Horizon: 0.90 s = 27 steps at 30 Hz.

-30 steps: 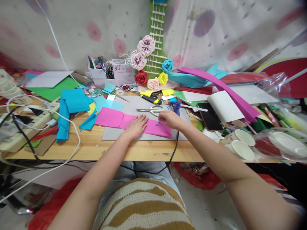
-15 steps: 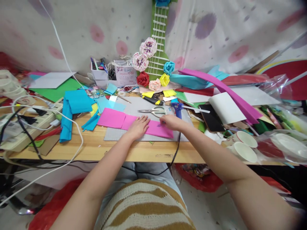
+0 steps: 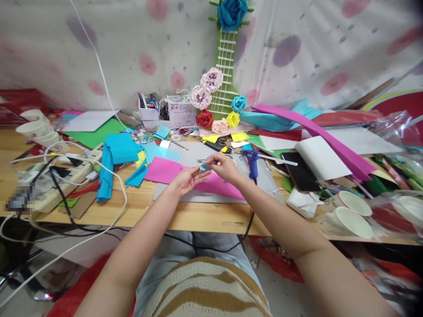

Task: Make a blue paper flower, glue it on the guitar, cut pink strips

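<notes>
Between my hands, in the head view, is a small light-blue scrap, apparently paper. The fingertips of my right hand are pinched on it. My left hand lies palm up just beside the scrap, its fingers stretched out and holding nothing I can see. Under both hands runs a long folded strip of pink paper on a grey board. Behind the right hand the scissors are mostly hidden; a bit of blade shows. A blue glue gun stands to the right of that hand.
Blue crepe paper and a power strip with cables lie left. At the back stand a pen box and a green guitar-shaped piece with paper flowers. To the right are a black phone and paper cups.
Both hands have lifted off the pink strip. My left hand has turned palm up, and my right hand has moved toward it with the light-blue scrap. The view has shifted slightly.
</notes>
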Available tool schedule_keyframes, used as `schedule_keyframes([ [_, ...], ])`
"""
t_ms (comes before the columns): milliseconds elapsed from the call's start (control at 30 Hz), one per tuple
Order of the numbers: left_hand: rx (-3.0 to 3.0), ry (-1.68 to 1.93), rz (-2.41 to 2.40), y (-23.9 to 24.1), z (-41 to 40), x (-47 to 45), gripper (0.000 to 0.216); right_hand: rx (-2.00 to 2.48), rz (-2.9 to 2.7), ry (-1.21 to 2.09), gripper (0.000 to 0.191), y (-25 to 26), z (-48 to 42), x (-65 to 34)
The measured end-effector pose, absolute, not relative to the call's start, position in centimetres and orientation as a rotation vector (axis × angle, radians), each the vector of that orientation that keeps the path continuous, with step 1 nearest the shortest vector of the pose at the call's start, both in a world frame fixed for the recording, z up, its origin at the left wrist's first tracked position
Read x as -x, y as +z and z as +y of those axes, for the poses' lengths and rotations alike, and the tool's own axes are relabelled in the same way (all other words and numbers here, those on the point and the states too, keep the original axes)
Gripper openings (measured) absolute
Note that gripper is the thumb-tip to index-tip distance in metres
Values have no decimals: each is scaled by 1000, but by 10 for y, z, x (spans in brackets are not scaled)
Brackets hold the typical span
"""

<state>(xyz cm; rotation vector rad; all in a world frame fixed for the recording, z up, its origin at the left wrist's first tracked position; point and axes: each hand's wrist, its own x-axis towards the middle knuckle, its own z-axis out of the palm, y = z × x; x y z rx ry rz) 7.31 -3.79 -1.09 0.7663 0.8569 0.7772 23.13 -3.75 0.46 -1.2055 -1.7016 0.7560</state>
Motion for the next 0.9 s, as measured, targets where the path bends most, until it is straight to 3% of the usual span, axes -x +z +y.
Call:
schedule_keyframes([
  [133,-784,781,927,-7,-27,-57,17,1109,-2051,468,12,14,-32,-221],
  [267,-724,842,989,-3,-17,-48,9,1003,-2153,536,15,18,-24,-215],
  [400,-750,980,1049,4,-11,-50,9,996,-1819,906,7,14,-16,-209],
  [533,-985,1192,1108,8,-4,-59,31,928,-1411,1244,24,10,-4,-204],
  [667,-1130,1307,1112,5,6,-69,35,958,-1258,1238,31,9,10,-200],
  [900,-1537,1215,1119,-11,20,-71,19,1090,-861,1289,35,-1,28,-196],
])
